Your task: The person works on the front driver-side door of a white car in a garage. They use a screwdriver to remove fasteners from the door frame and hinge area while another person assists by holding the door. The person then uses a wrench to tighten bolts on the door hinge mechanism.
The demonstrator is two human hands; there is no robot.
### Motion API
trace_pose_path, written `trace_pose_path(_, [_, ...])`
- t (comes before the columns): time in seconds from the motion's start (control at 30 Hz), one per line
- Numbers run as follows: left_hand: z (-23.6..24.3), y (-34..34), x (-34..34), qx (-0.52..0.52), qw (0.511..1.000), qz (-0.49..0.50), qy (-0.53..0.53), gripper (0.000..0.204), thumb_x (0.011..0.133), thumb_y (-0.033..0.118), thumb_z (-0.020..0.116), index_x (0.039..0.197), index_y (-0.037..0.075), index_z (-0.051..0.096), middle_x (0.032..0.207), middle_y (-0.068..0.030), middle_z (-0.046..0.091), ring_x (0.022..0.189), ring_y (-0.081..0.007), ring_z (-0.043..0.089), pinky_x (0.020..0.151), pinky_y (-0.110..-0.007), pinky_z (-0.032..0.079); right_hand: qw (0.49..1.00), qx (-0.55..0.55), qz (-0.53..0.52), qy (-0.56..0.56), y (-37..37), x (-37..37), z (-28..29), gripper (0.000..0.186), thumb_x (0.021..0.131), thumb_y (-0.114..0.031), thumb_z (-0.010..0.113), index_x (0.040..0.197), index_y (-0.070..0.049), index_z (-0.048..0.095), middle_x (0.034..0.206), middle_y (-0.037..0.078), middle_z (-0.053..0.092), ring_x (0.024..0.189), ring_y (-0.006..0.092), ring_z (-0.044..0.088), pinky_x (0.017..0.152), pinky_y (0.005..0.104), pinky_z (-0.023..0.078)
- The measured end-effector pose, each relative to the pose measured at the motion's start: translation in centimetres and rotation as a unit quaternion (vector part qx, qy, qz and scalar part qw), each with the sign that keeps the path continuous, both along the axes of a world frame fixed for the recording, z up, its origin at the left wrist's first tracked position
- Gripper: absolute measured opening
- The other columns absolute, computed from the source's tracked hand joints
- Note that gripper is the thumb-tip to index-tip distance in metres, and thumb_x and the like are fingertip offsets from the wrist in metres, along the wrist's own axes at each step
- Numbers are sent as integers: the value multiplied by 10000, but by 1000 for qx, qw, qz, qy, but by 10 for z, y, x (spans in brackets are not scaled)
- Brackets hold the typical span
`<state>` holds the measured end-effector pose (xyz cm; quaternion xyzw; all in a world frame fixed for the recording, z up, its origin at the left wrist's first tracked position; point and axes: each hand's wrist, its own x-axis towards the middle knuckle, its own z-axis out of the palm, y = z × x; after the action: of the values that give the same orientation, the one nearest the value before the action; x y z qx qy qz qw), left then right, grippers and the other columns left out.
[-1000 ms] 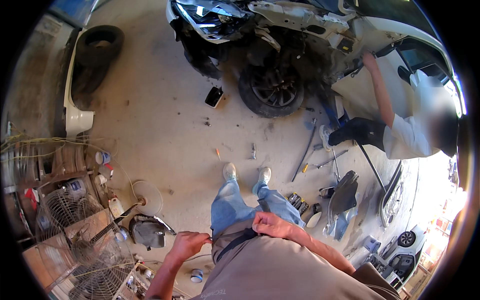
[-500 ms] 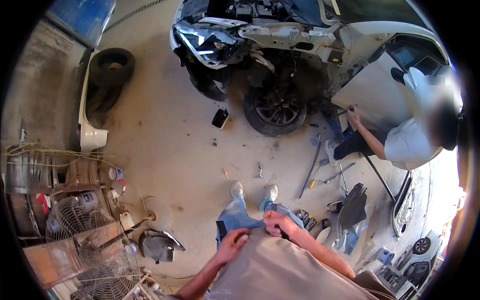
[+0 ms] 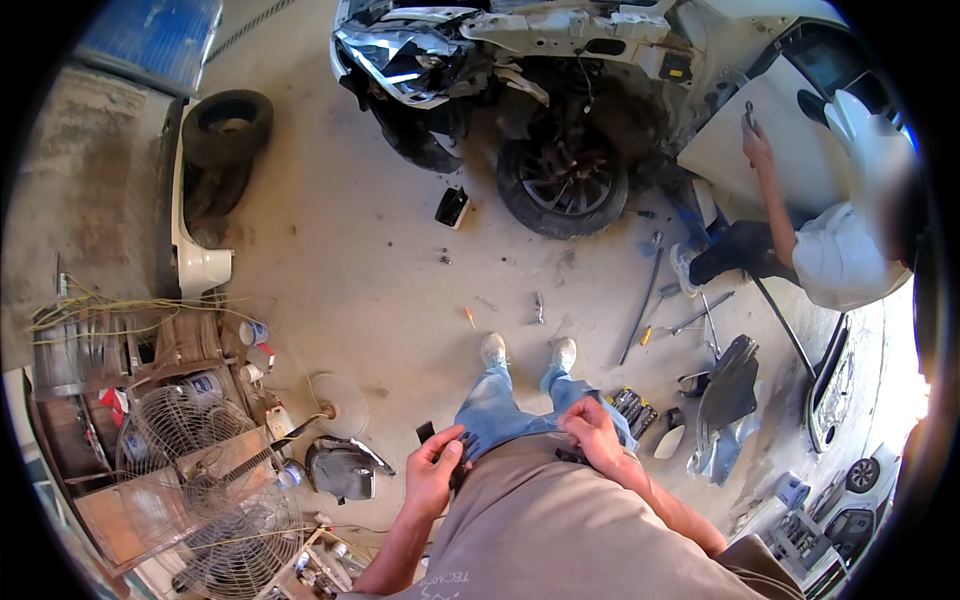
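Observation:
Both of my hands are at my waist, over the hem of my brown shirt. At the left hip, my left hand has its fingers bent round against a small dark piece, whose kind I cannot make out. My right hand is closed in front of the right hip, fingers curled in; what it holds, if anything, is hidden. A black strap-like bit shows just below that hand. My jeans and light shoes stand on the concrete floor.
Ahead is a partly dismantled white car with an exposed wheel. A co-worker crouches at its door, a tool in hand. Tools, a screwdriver and a socket set lie around; wire fan guards stand left, tyres far left.
My left hand has moved out from the shirt hem, and my right hand has shifted slightly right. The co-worker's hand with the tool has risen along the door. My view has shifted a little.

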<state>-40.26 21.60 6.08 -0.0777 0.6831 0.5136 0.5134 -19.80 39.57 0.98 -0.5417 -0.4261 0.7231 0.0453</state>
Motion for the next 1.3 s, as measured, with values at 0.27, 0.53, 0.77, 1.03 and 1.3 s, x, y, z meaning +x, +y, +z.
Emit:
trace_pose_path(0.27, [18,-20,-47,97,974,190,73,241,1016,162,600,1226,44,607,892,-50,614,667,-124,553,589,-277,455,958,84,233,-142,20,21,75,464,934,-436,658,808,11,678,736,181,670,687,326,643,672,424,504])
trace_pose_path(0.53, [109,10,-56,268,939,206,67,176,1056,150,498,1191,64,572,929,-89,612,613,-129,507,565,-278,424,956,-27,270,112,31,104,66,328,979,-175,664,1277,-41,634,1117,42,693,985,94,591,900,277,479])
trace_pose_path(0.77, [-38,138,20,156,973,-50,-162,172,1022,145,584,1155,41,620,907,-45,605,649,-132,563,570,-256,448,987,-129,-42,83,16,104,44,291,1052,-303,545,1119,-53,679,973,-17,665,905,65,581,838,275,496])
trace_pose_path(1.03, [-14,165,91,108,952,-201,-206,168,1037,137,556,1180,58,596,857,-19,553,669,-128,539,615,-260,459,956,-154,-184,170,16,130,38,315,1076,-328,486,1039,-69,662,971,9,686,842,105,630,793,307,538])
trace_pose_path(1.3, [-18,176,127,88,934,-298,-176,166,1049,155,538,1182,70,589,864,10,560,710,-87,545,655,-234,470,989,113,34,93,30,139,57,295,1013,-266,610,1166,-14,586,969,65,684,904,120,633,820,313,513])
